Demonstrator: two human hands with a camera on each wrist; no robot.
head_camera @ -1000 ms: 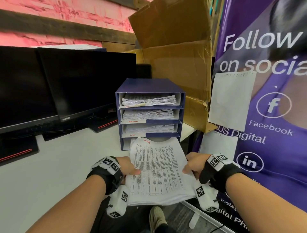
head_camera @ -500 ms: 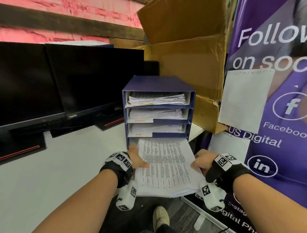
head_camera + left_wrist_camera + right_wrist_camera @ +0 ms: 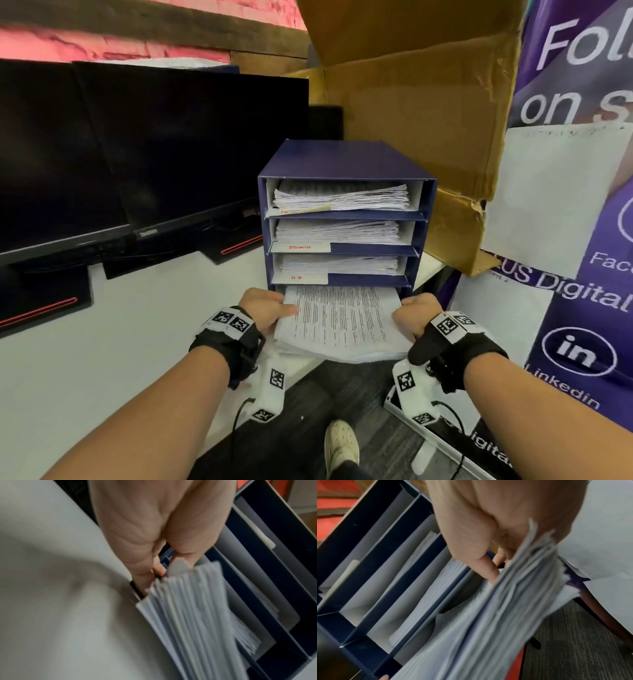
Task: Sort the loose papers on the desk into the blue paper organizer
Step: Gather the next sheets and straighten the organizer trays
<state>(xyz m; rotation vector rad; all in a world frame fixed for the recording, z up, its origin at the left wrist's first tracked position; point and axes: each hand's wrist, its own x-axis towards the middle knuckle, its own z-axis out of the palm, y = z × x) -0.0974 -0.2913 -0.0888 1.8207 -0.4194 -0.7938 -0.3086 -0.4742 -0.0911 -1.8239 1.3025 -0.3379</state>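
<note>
A thick stack of printed papers (image 3: 339,322) lies partly inside the bottom slot of the blue paper organizer (image 3: 346,161), its near half sticking out over the desk edge. My left hand (image 3: 265,310) grips the stack's left edge, thumb on top. My right hand (image 3: 416,313) grips its right edge. The left wrist view shows the stack (image 3: 193,615) edge-on by the organizer (image 3: 274,574). The right wrist view shows fingers (image 3: 488,568) on top of the stack (image 3: 496,615) at the organizer (image 3: 368,547). The three upper slots hold paper piles.
Two dark monitors (image 3: 137,154) stand on the white desk (image 3: 102,342) to the left. A large cardboard box (image 3: 418,102) stands behind the organizer. A purple banner (image 3: 582,308) with white sheets is close on the right. Below are carpet and a shoe (image 3: 340,445).
Both hands have moved forward with the stack, and more of it now lies inside the bottom slot. The head camera has come closer to the organizer.
</note>
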